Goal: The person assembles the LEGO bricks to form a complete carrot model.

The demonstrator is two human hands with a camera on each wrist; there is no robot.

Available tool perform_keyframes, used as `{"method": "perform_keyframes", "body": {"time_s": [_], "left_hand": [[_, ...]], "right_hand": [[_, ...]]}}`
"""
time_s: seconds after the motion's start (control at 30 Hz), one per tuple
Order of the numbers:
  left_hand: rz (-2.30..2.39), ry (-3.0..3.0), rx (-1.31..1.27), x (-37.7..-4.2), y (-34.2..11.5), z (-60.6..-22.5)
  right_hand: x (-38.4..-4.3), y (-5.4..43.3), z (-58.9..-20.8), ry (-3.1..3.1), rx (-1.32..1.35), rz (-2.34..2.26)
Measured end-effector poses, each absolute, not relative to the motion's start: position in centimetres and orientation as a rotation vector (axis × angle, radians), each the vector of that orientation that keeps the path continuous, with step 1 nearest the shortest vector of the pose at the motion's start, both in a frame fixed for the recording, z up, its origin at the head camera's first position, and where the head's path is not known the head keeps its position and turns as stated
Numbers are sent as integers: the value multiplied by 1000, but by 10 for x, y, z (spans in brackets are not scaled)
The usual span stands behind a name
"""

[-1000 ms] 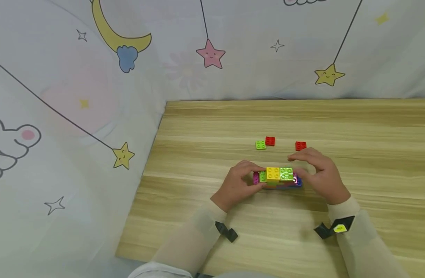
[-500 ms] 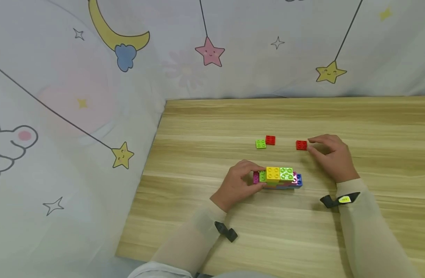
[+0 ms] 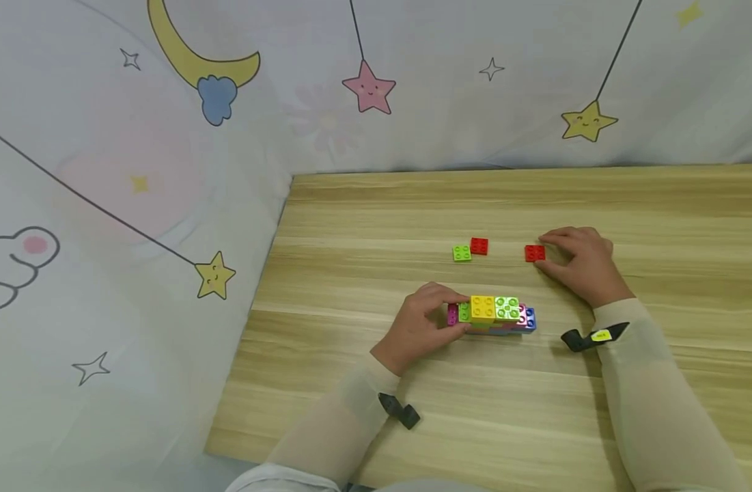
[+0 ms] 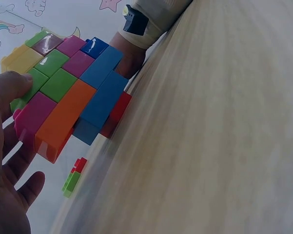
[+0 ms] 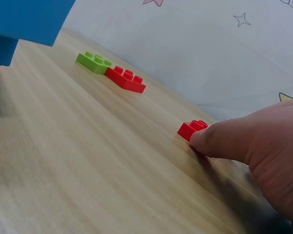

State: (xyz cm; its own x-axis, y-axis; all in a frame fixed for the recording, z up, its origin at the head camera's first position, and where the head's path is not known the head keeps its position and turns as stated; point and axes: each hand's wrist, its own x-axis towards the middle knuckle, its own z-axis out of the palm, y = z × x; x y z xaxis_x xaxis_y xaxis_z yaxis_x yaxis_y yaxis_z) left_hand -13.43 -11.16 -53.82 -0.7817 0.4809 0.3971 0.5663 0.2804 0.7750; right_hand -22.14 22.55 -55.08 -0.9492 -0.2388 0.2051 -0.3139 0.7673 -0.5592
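A wall of stacked toy building bricks [image 3: 494,311] stands on the table, with yellow and light green bricks on top. My left hand [image 3: 417,328] pinches its left end between thumb and fingers. From the left wrist view the wall's side shows orange, magenta, green and blue bricks [image 4: 103,100], with a red one at the bottom. Farther back, my right hand [image 3: 581,265] has thumb and index finger on either side of a flat red brick [image 3: 534,253]. In the right wrist view the thumb [image 5: 219,139] touches that brick; the index finger's contact is hidden.
A light green brick [image 3: 462,253] and another red brick [image 3: 479,246] lie side by side behind the wall. The wooden table [image 3: 351,225] ends at a printed cloth [image 3: 437,130] at the back and left.
My right hand has left the right end of the wall and moved back to the lone red brick, its thumb and index finger coming around it. The left hand has stayed put.
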Motion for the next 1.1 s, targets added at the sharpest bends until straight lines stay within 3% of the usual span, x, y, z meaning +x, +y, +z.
{"method": "perform_keyframes", "body": {"time_s": [0.6, 0.9, 1.1], "left_hand": [[-1503, -2427, -1021, -136, -112, -537], [-1490, -2443, -1007, -135, -113, -537], [-1505, -2437, -1012, -134, -113, -536]], "right_hand": [[-214, 222, -545, -2787, 395, 1070], [-175, 206, -527, -2546, 388, 1225], [-142, 193, -503, -2374, 609, 1314]]}}
